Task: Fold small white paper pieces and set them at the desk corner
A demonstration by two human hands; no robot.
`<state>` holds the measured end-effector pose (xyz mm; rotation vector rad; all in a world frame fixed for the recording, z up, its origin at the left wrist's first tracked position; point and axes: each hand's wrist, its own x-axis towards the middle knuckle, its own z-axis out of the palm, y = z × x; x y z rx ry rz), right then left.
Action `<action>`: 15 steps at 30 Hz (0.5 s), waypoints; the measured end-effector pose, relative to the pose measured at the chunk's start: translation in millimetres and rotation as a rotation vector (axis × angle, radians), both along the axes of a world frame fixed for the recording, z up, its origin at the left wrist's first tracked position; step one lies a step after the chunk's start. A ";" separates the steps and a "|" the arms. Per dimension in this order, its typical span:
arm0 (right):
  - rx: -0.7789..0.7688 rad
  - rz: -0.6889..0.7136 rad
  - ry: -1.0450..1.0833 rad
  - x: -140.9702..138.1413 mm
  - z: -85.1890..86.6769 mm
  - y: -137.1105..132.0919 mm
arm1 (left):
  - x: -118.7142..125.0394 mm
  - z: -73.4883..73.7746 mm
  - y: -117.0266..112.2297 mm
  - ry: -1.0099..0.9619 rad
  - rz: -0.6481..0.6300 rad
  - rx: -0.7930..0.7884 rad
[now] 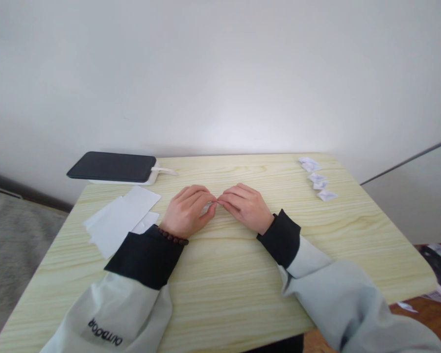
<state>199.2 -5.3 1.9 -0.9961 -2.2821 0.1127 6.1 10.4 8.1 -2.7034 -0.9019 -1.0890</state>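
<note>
My left hand (188, 210) and my right hand (245, 206) meet fingertip to fingertip above the middle of the table. Both are closed in a pinch. A small bit of white paper (208, 206) shows between the thumb and fingers of my left hand; most of it is hidden. My right fingertips pinch at its right end, where little of the paper can be made out. Loose white paper sheets (119, 220) lie overlapping just left of my left hand, partly under the sleeve cuff.
Several small folded paper boats (327, 195) stand in a row at the table's back right. A black phone (112, 166) rests on a white block at the back left, with a white cable (165, 170) beside it. The wood-grain table (220, 294) meets a white wall (220, 73).
</note>
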 end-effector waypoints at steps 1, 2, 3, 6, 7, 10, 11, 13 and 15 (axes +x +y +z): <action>0.002 0.000 0.004 0.2 0.3 -0.2 | 0.1 0.3 -0.2 -0.002 0.013 0.003; 0.005 -0.001 0.007 0.2 0.6 -0.3 | 0.2 0.5 -0.4 0.000 0.024 0.011; 0.009 -0.002 0.008 0.2 0.8 -0.5 | 0.4 0.8 -0.6 0.002 0.030 0.021; 0.025 0.000 0.010 -0.4 1.2 -0.7 | 1.4 1.6 -1.5 -0.005 0.017 0.052; 0.030 0.000 0.013 -0.5 1.2 -0.7 | 1.8 1.8 -1.8 -0.013 0.017 0.059; 0.029 0.004 0.042 0.7 0.8 -0.1 | 1.8 1.9 -1.9 -0.034 0.048 0.050; 0.024 0.008 0.063 1.8 0.7 0.3 | 1.2 1.7 -1.6 -0.036 0.060 0.042; 0.013 0.000 0.117 4.8 0.4 1.2 | -0.7 1.2 -0.5 -0.035 0.078 0.031; 0.003 -0.032 0.168 7.9 0.1 2.1 | -2.8 0.5 0.8 -0.025 0.087 0.035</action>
